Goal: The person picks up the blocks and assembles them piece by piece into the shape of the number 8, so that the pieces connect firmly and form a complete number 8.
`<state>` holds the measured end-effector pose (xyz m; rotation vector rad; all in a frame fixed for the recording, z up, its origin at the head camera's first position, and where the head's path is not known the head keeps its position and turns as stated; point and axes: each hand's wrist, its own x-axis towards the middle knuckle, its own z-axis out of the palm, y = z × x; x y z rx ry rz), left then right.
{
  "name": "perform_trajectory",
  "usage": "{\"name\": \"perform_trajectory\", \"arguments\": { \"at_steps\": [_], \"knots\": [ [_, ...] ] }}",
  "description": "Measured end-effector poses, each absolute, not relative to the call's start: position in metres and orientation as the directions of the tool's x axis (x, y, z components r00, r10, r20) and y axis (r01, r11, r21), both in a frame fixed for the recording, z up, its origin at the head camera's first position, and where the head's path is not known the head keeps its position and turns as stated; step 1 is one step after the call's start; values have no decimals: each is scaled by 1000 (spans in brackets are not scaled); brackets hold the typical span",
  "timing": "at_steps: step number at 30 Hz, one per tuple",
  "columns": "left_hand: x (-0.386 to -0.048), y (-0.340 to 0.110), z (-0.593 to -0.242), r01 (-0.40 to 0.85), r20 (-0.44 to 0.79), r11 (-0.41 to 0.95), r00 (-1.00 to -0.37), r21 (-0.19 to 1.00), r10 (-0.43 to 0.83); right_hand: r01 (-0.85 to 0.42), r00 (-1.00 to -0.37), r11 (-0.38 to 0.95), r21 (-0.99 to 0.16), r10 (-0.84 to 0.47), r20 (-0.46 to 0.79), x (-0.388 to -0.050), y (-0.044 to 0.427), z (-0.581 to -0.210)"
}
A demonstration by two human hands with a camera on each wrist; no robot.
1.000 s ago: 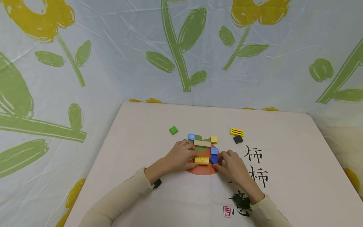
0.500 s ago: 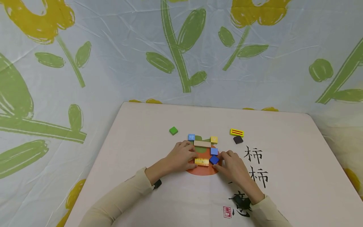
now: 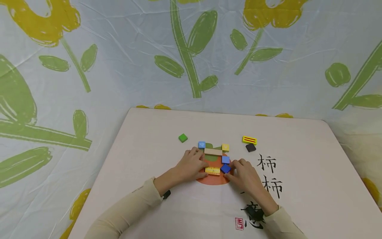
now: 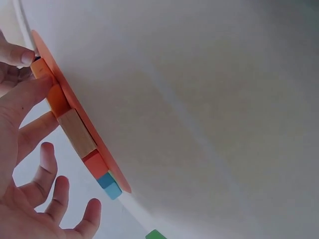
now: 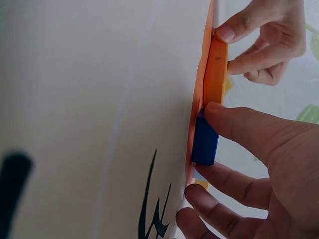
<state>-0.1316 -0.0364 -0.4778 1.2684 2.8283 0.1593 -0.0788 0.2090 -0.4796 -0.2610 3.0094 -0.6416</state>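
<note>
My left hand pinches the left end of a yellow-orange rectangular block, with thumb and index finger on opposite sides in the right wrist view. Between the thumb and index finger of my right hand is a dark blue block, turned cornerwise in the head view. The two held blocks meet end to end. Behind the dark blue block is a lighter blue block. A plain wooden block lies farther back, between a blue block and a yellow block. My left fingers hide the row's left side.
An orange persimmon picture lies under the blocks on the pale table. A green block is at back left; a red-striped yellow block and a black block are at back right. Flowered cloth hangs behind.
The yellow-orange block has shifted slightly toward the person, with my left hand still at its end. My right hand and the dark blue block look nearly unmoved.
</note>
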Motion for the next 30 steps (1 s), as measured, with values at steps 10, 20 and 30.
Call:
{"name": "perform_trajectory", "arguments": {
  "at_steps": [10,20,30],
  "knots": [
    [-131,-35,-479,730,-15,680,-681,77,732,-117,-987,862,-494,-155,-38,-77,216,-477],
    [-130,-35,-477,727,-28,685,-684,52,729,-76,-994,831,-551,-17,112,-99,261,-462],
    [-129,-35,-477,728,-28,684,-683,54,730,-29,-987,841,-541,61,147,-122,288,-465]
  ]
}}
